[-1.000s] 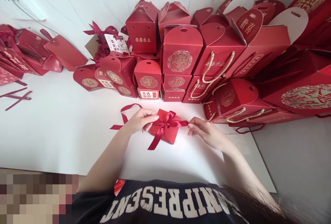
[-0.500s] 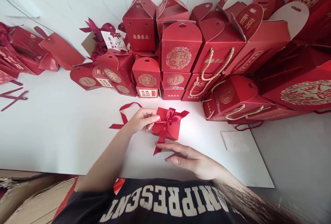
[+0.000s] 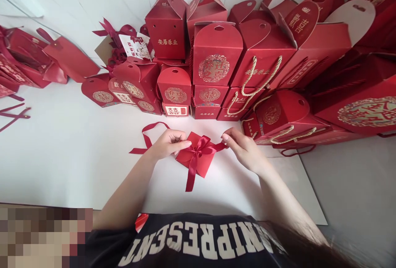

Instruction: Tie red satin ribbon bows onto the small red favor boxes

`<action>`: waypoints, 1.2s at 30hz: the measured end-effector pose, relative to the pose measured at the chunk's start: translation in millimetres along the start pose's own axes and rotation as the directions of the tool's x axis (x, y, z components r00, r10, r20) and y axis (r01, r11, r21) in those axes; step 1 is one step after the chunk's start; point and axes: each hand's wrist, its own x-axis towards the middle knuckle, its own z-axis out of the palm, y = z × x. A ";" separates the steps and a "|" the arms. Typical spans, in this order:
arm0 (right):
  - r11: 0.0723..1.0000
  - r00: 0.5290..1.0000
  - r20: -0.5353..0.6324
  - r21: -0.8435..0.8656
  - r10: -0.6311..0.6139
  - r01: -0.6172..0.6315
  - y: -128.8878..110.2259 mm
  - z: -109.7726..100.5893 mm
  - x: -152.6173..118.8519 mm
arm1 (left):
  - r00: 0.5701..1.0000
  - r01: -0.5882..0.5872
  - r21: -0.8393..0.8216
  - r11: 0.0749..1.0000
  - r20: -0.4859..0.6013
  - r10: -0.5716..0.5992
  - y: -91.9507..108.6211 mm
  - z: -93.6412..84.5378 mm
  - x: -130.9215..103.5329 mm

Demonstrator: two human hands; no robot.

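A small red box (image 3: 206,164) lies on the white table, turned cornerwise, with a dark red ribbon bow (image 3: 201,147) on top. One ribbon tail hangs over its front edge onto the table. My left hand (image 3: 171,143) is closed at the bow's left side, pinching ribbon. My right hand (image 3: 244,148) pinches the ribbon end that reaches out to the right of the box. A longer loop of ribbon (image 3: 146,136) curls on the table behind and left of my left hand.
Stacked red gift boxes (image 3: 218,55), some with gold rope handles, stand along the back and right. More red boxes and ribbons (image 3: 72,59) lie at the far left. Loose thin strips (image 3: 15,114) rest on the white table (image 3: 71,152).
My right hand has moved from the front ribbon tail up to the right-hand end and closed on it. The box has turned, and the front tail now hangs free.
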 end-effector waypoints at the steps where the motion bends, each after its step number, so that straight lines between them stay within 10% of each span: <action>1: 0.999 0.998 0.065 0.040 0.002 -0.005 2.2 3.8 4.0 | 1.000 -0.011 0.003 1.000 0.000 0.011 -0.1 -0.1 -0.1; 6: 0.962 0.969 0.236 0.273 -0.068 0.001 3.1 10.6 -0.7 | 0.994 -0.099 0.055 0.994 -0.042 0.102 -2.2 1.4 -0.3; 16: 0.944 0.921 0.218 0.147 -0.324 0.297 3.8 7.5 -9.4 | 0.930 -0.289 0.235 0.928 -0.161 0.330 -11.5 5.1 3.9; 26: 0.639 0.687 0.046 -0.326 -0.725 0.697 7.5 10.0 -11.1 | 0.977 -0.168 0.027 0.985 -0.126 0.170 -21.8 3.6 9.6; 36: 0.859 0.876 0.024 -0.182 -0.482 0.478 -1.2 13.3 -9.0 | 0.975 -0.168 0.089 0.982 -0.129 0.178 -17.2 2.7 6.7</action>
